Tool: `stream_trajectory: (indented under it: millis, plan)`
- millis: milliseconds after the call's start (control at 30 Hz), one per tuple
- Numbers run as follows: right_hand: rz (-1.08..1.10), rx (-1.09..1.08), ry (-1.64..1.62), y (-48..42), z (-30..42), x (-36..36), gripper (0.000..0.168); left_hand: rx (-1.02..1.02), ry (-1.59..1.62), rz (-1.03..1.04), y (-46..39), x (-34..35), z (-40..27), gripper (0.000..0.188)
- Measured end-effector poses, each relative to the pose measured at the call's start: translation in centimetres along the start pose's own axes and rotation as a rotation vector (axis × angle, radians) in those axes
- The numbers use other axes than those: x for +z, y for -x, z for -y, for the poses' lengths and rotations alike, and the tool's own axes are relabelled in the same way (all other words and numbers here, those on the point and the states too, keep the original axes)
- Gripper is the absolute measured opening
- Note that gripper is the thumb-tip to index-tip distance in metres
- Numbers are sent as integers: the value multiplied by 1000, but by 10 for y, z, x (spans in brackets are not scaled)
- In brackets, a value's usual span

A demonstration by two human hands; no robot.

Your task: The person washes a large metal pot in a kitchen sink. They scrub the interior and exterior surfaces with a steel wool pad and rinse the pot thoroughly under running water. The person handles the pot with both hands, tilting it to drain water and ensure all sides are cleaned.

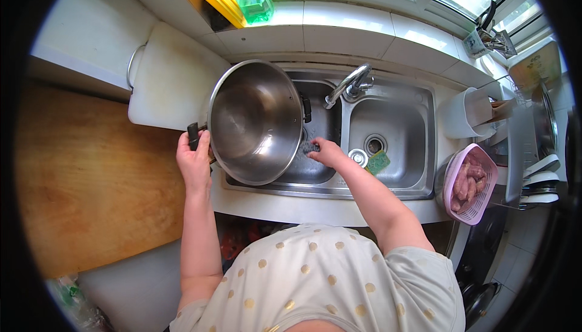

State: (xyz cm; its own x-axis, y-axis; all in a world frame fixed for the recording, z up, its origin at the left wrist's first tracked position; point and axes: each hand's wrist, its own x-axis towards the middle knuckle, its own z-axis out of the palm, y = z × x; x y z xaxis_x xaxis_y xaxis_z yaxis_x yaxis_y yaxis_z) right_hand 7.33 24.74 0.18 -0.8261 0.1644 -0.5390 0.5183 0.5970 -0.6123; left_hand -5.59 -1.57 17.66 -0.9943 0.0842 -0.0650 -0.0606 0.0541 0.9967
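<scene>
My left hand (194, 154) grips the black side handle of a large stainless steel pot (254, 118). The pot is tilted over the left sink basin (325, 163), its bare inside facing me, and its second black handle (307, 109) is on the right. In my right hand (326, 151) is a grey steel wool scrubber (311, 147), held just right of the pot's rim; whether it touches the pot's outer wall I cannot tell. A chrome faucet (350, 84) rises behind the divider between the basins, its spout turned toward the left one.
A green sponge (377, 163) and a metal drain strainer (358, 157) lie in the right basin (409, 123). Sweet potatoes (468, 182) fill a pink basket (489, 195) at right. On the left are a white cutting board (173, 77) and a wooden board (100, 173).
</scene>
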Motion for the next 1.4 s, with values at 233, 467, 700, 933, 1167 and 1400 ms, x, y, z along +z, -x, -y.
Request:
stream_trajectory:
  millis: [233,467,700,933,1167,1400]
  plan:
    - [-343,-8,-138,9,-64,-38,49,-252,69,-9,-10,20,37,10]
    - [-834,38,-481,-15,-112,-107,51,-423,162,-32,-7,35,93,9]
    - [-852,-38,-569,-55,-85,-169,60,-542,296,-97,4,38,138,12]
    - [-791,-20,-538,-92,-109,-179,58,-614,445,-140,30,30,197,12]
    - [-689,46,-263,-53,-91,-178,53,-658,531,-172,51,23,229,11]
    - [-671,-7,-71,-50,-108,-163,44,-667,205,-38,56,18,206,28]
